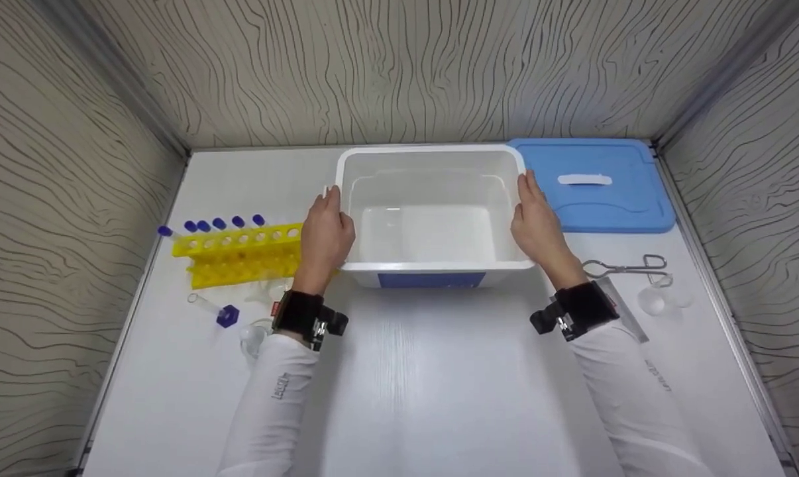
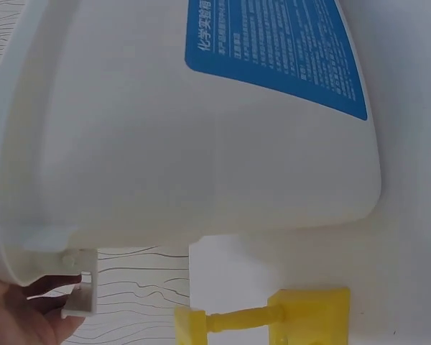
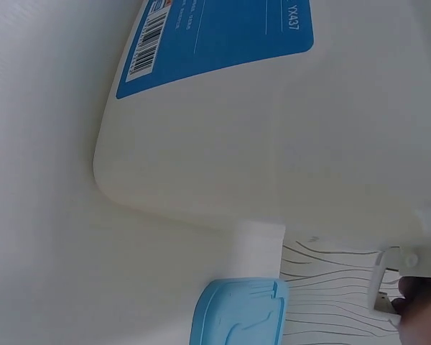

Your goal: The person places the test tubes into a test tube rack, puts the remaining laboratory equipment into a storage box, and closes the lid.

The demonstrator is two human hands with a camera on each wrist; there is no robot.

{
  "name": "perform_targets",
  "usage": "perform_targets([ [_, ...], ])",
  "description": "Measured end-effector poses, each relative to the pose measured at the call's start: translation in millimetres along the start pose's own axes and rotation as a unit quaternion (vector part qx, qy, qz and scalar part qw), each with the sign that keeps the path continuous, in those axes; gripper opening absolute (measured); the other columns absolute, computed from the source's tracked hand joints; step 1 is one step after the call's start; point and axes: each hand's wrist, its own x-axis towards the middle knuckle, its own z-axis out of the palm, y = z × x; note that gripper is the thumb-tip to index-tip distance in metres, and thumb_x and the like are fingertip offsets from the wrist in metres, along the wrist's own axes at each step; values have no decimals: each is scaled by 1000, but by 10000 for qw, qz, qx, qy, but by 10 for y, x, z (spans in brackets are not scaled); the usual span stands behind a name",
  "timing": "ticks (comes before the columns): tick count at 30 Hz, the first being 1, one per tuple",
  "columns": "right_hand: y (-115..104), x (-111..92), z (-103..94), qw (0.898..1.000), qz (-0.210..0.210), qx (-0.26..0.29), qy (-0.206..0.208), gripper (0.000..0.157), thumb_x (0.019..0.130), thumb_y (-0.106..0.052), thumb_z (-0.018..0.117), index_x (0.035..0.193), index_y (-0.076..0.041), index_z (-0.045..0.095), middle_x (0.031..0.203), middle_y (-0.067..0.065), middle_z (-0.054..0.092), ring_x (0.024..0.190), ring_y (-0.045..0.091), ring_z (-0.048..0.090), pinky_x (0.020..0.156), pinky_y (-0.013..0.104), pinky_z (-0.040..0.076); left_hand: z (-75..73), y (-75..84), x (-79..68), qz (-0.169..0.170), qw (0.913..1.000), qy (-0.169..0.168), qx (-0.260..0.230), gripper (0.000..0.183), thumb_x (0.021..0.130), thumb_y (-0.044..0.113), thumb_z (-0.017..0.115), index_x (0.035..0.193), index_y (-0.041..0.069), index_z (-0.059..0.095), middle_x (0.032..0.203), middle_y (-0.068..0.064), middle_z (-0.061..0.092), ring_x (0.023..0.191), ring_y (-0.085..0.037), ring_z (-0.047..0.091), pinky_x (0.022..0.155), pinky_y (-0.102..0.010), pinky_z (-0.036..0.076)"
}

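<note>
A white plastic box (image 1: 439, 266) stands at the back middle of the table, its top uncovered and nothing visible inside. My left hand (image 1: 328, 232) grips its left rim, and my right hand (image 1: 538, 222) holds the right rim. In the left wrist view, the left fingers curl by a white clip (image 2: 82, 296) under the rim. A matching clip (image 3: 378, 287) is beside the right fingers in the right wrist view, where most of that hand is out of frame. The box's front bears a blue printed label (image 2: 280, 50).
Left of the box are a yellow test tube rack (image 1: 234, 262), several blue-capped tubes, a small cylinder with a blue hexagonal base (image 1: 227, 316) and clear glassware. A blue lid (image 1: 611, 209) lies at the back right, with metal tongs (image 1: 625, 269) and more glassware (image 1: 652, 301) nearer.
</note>
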Motion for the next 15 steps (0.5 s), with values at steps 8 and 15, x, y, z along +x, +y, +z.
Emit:
perform_targets([
  [8,14,-50,-2,9999,-4,47,92,57,101,-4,31,154,10,16,164,28,8,151,45,14,124,57,17,21,21,-63,-53,10000,-4,38,52,98,10,48,148,-2,42,145,-23,53,137,-38,50,116,-47,40],
  [15,24,-95,-5,9996,6,217,158,57,100,-4,32,153,11,18,163,29,10,151,46,16,124,56,17,3,30,-117,-55,10000,-14,1,52,98,11,49,147,-2,43,146,-23,52,136,-37,51,117,-47,40],
])
